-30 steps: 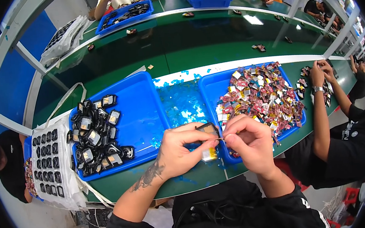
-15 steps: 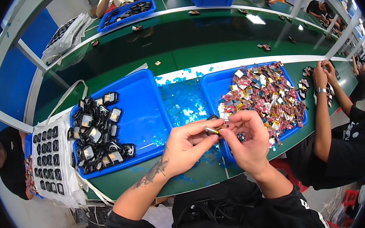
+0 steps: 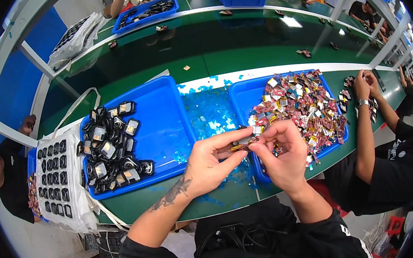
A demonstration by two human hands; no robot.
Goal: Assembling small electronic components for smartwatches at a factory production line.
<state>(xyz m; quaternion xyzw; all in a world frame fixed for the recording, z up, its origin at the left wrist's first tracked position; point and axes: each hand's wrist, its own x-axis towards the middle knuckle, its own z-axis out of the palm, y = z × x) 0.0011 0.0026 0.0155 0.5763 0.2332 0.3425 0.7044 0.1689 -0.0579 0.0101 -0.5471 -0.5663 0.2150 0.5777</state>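
In front of me, between the two trays, my left hand [image 3: 214, 161] and my right hand [image 3: 286, 159] come together, fingers pinched around a small black electronic housing [image 3: 241, 147]. Yellow and reddish parts show at its near side; the fingertips hide much of it. Left of my hands, a blue tray [image 3: 182, 116] carries a heap of black housings [image 3: 107, 148], several with a pale metallic square. On the right, another blue tray [image 3: 237, 101] is heaped with small circuit boards with batteries [image 3: 293, 106], red, silver and yellow. Its near left rim lies beneath my hands.
Blue film scraps [image 3: 210, 114] litter the green table. At far left lies a white tray sheet [image 3: 76, 209] with rows of black housings. A green conveyor belt [image 3: 161, 59] carries scattered parts beyond a white rail. Co-workers sit at right, left and across; one arm [image 3: 363, 135] reaches in nearby.
My hands stay together, and the held housing has turned and tilted slightly between my fingers. Parts on the belt have drifted right. A co-worker's hand has risen at far left.
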